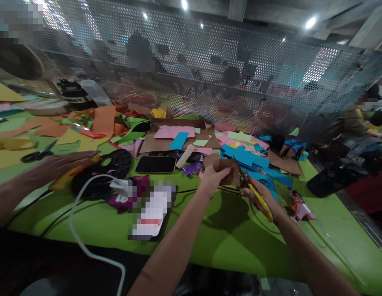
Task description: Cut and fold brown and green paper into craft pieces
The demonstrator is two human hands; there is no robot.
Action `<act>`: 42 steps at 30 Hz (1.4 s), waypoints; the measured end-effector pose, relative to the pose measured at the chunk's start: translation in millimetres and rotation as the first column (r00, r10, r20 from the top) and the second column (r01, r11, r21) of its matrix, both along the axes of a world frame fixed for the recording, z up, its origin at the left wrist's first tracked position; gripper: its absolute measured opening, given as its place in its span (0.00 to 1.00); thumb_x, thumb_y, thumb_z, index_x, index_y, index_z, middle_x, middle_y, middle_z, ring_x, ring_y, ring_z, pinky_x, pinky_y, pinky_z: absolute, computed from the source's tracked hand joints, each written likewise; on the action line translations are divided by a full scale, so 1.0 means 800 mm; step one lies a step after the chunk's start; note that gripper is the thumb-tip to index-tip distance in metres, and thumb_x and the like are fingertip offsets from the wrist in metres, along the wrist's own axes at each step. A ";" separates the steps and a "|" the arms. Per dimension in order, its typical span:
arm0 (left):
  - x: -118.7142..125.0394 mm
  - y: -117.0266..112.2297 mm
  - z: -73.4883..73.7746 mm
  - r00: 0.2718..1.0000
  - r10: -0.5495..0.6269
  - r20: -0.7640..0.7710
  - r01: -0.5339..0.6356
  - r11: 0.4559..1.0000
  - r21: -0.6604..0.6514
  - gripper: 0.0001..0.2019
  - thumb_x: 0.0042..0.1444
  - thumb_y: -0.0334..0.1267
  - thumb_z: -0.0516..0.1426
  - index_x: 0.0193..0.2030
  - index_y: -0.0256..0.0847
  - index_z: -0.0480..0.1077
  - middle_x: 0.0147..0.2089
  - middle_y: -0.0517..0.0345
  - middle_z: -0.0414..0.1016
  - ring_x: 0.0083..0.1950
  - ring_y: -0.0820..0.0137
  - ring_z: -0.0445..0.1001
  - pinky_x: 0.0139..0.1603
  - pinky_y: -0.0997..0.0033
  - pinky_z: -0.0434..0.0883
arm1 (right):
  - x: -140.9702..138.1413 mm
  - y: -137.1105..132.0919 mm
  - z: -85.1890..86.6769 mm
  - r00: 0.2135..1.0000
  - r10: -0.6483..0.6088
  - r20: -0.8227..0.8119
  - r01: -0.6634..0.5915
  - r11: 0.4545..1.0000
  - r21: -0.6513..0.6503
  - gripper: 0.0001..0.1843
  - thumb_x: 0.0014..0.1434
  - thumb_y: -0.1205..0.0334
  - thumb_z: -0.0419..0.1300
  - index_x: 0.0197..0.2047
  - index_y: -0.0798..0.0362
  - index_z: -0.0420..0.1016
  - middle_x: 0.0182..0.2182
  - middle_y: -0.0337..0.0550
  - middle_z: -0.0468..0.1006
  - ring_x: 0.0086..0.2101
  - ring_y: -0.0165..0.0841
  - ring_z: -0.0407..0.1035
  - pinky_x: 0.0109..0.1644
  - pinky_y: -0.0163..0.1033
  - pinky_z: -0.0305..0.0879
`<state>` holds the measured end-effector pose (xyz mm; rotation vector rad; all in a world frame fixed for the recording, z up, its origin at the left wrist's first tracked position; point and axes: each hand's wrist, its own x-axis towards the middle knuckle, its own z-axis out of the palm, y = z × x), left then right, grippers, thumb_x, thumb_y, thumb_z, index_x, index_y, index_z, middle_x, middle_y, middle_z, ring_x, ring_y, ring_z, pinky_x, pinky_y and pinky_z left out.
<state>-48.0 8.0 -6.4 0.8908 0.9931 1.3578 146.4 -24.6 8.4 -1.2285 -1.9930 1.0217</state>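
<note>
My left hand pinches a piece of brown paper above the green tabletop. In my right hand is a pair of scissors with yellow handles, its dark blades pointing up beside the paper's right edge. A thin brown stick-like thing lies near my right fingertips; whether I hold it I cannot tell. Blue paper strips lie just behind both hands. A purple shiny packet rests left of the brown paper.
Left stand a black phone, a lit phone, a tissue pack and a white cable. Another person's hand reaches in there. A pink glue gun lies right. Behind the papers rises a perforated metal screen.
</note>
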 end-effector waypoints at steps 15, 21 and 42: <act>0.000 -0.003 0.006 0.999 0.004 0.043 -0.003 1.000 -0.013 0.23 0.34 0.44 0.72 0.39 0.37 0.80 0.38 0.51 0.83 0.43 0.60 0.79 0.48 0.60 0.74 | 0.005 0.004 -0.003 1.000 0.021 0.014 -0.021 0.999 0.044 0.23 0.59 0.39 0.56 0.40 0.52 0.69 0.29 0.38 0.68 0.28 0.30 0.60 0.28 0.33 0.56; 0.000 -0.004 0.009 0.998 0.007 0.055 -0.005 1.000 -0.022 0.21 0.32 0.44 0.72 0.35 0.37 0.80 0.35 0.53 0.82 0.40 0.61 0.79 0.47 0.61 0.74 | 0.008 0.006 -0.003 0.999 0.011 0.037 -0.013 0.998 0.059 0.21 0.58 0.40 0.57 0.38 0.51 0.68 0.29 0.38 0.68 0.29 0.31 0.61 0.30 0.34 0.57; -0.014 0.004 0.002 0.991 0.015 -0.129 -0.009 0.999 0.047 0.16 0.42 0.42 0.69 0.39 0.39 0.81 0.40 0.52 0.83 0.47 0.58 0.78 0.51 0.62 0.72 | 0.019 0.013 0.002 0.992 -0.011 0.129 0.004 0.998 0.056 0.21 0.53 0.41 0.61 0.35 0.51 0.69 0.27 0.37 0.70 0.28 0.33 0.63 0.31 0.35 0.57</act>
